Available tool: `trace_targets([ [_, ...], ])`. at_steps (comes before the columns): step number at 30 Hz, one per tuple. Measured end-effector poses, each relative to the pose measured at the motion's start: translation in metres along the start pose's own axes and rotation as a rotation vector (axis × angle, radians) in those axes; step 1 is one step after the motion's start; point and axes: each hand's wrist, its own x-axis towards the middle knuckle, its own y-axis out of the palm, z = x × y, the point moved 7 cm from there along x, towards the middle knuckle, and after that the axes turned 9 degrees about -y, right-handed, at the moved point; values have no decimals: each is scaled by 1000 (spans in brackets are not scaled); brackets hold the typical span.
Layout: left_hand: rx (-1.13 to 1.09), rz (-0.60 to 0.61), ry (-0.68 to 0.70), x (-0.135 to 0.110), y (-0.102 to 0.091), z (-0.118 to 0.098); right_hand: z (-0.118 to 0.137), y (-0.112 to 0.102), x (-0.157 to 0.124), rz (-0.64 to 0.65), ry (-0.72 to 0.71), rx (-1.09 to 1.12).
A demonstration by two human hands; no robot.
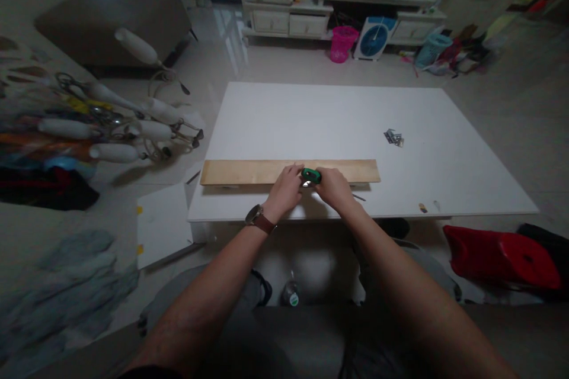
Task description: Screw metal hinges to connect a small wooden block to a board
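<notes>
A long, pale wooden board (249,172) lies along the near part of a white tabletop (311,118). My right hand (334,188) is closed around a green tool (311,175), its exact kind unclear, at the board's front edge. Close beside it, my left hand (287,189) presses bent fingers on the board; its fingertips almost meet the tool. Beneath the tool shows a small bright piece (306,184), mostly hidden between my hands. A thin dark rod (359,197) sticks out past my right wrist.
Several metal hinges (393,137) lie farther right on the tabletop, and small fittings (422,208) sit near its front edge. A white panel (164,225) leans at the left, below a lamp with several white shades (153,130). A red stool (502,257) stands right; a bottle (291,294) is below.
</notes>
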Motion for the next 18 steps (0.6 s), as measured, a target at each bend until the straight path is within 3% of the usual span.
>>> trace_targets([
  [12,-154,-83,-62,-1,6,13,12,-5,-1,-34,-151,-3],
  [18,-24,-7,54,1,1,4,-6,-17,1,-82,-138,107],
])
